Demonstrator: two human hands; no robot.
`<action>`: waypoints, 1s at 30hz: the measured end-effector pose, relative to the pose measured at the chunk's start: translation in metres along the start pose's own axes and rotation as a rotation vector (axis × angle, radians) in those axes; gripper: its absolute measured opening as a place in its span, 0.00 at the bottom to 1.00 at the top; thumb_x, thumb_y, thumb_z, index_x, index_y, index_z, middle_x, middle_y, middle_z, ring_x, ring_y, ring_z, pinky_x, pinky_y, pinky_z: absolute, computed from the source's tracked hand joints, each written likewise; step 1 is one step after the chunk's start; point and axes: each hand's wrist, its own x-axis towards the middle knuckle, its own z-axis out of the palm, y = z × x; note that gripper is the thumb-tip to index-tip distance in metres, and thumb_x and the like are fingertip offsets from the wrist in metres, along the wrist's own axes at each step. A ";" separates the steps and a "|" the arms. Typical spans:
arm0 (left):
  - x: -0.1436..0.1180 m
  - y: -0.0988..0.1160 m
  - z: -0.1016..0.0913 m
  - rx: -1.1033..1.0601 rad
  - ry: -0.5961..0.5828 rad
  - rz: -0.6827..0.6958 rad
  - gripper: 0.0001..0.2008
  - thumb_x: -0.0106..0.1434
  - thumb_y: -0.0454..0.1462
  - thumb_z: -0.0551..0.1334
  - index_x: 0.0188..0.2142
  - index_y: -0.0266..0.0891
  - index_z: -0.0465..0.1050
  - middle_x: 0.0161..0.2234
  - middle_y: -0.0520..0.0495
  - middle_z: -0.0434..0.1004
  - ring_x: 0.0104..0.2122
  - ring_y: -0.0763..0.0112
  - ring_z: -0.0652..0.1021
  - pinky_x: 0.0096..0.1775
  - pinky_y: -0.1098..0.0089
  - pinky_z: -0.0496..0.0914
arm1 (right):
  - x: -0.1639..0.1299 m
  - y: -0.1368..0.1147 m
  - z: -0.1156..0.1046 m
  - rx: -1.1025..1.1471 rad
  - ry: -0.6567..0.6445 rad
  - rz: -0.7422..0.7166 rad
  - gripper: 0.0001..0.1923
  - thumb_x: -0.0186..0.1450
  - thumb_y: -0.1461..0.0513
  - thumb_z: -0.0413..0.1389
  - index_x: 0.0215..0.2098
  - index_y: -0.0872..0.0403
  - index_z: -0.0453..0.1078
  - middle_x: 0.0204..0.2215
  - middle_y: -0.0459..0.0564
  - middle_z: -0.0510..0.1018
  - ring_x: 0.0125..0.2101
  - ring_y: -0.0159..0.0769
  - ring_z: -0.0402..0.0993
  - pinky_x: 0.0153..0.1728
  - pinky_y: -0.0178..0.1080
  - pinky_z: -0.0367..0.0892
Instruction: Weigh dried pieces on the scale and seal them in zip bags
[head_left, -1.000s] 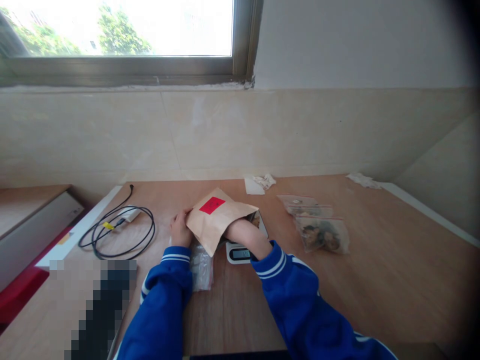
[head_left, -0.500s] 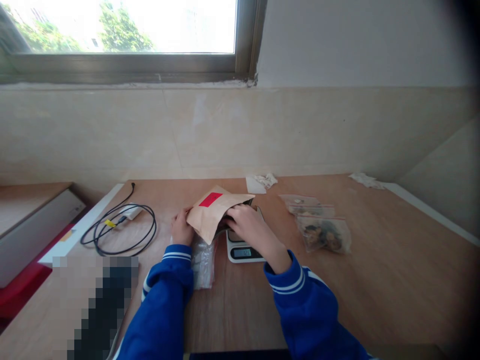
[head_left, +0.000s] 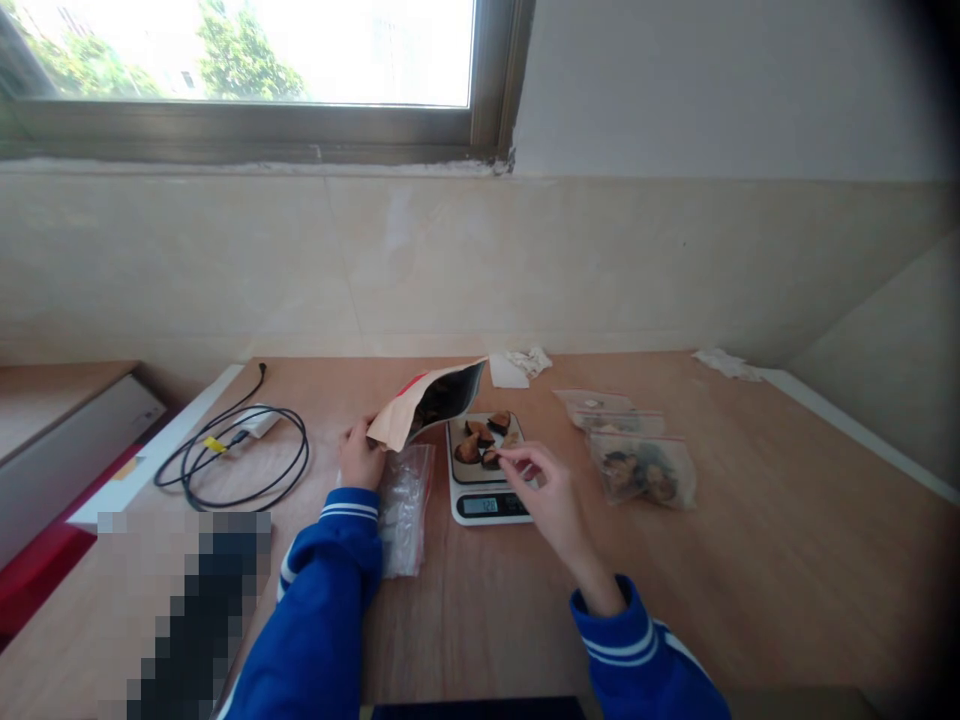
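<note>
A coiled black cable point(head_left: 244, 455) lay at the far left of the wooden table point(head_left: 750, 560), well apart from the work. Next came the left hand point(head_left: 360, 462), its fingers closed on the lower corner of a brown paper pouch point(head_left: 431, 400), which it held tilted with the open mouth facing right, toward the scale. Beneath that hand an empty clear bag point(head_left: 405, 505) lay flat, just beside the scale's left edge.

The digital scale point(head_left: 487, 475) carried about 4 dark dried pieces point(head_left: 484, 440) on its platform. The right hand point(head_left: 551, 490) hovered over the platform's right side, thumb and forefinger pinched at 1 piece, the other fingers loosely spread. Farther right, 2 sealed clear bags point(head_left: 645, 465) with similar dark contents lay near each other.

The main risk, as I judged it, was the pouch: held by 1 corner with its mouth tipped sideways, it could have spilled pieces onto the platform or table and upset the reading. The right hand resting on the platform would also have falsified the weight, and a piece near the edge could have rolled off.
</note>
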 end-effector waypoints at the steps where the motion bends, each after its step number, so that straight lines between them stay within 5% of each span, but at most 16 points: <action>1: 0.000 0.000 0.000 -0.002 -0.001 0.000 0.18 0.57 0.36 0.58 0.48 0.40 0.70 0.44 0.44 0.78 0.45 0.55 0.73 0.49 0.58 0.65 | -0.006 0.005 0.005 -0.021 -0.027 -0.019 0.08 0.64 0.60 0.53 0.34 0.54 0.74 0.34 0.52 0.78 0.33 0.37 0.74 0.33 0.39 0.69; 18: -0.001 0.002 -0.001 -0.016 -0.011 -0.019 0.18 0.57 0.34 0.57 0.48 0.40 0.71 0.44 0.43 0.77 0.47 0.55 0.72 0.49 0.58 0.65 | -0.018 0.038 0.026 -0.496 -0.073 -0.181 0.11 0.65 0.65 0.50 0.36 0.50 0.75 0.37 0.52 0.75 0.38 0.42 0.70 0.42 0.46 0.65; 25: -0.001 0.003 -0.001 -0.033 -0.013 -0.017 0.18 0.57 0.34 0.57 0.48 0.40 0.71 0.45 0.44 0.77 0.46 0.56 0.72 0.50 0.57 0.64 | 0.006 -0.004 0.008 -0.174 0.000 -0.102 0.13 0.66 0.65 0.47 0.40 0.51 0.73 0.39 0.53 0.72 0.42 0.39 0.71 0.43 0.42 0.68; 30: -0.001 0.005 -0.004 -0.037 -0.016 -0.021 0.19 0.57 0.35 0.58 0.49 0.40 0.70 0.45 0.44 0.77 0.46 0.56 0.73 0.49 0.57 0.65 | 0.037 -0.053 -0.005 -0.058 -0.058 -0.210 0.15 0.68 0.65 0.45 0.45 0.49 0.72 0.44 0.51 0.73 0.47 0.37 0.70 0.50 0.41 0.66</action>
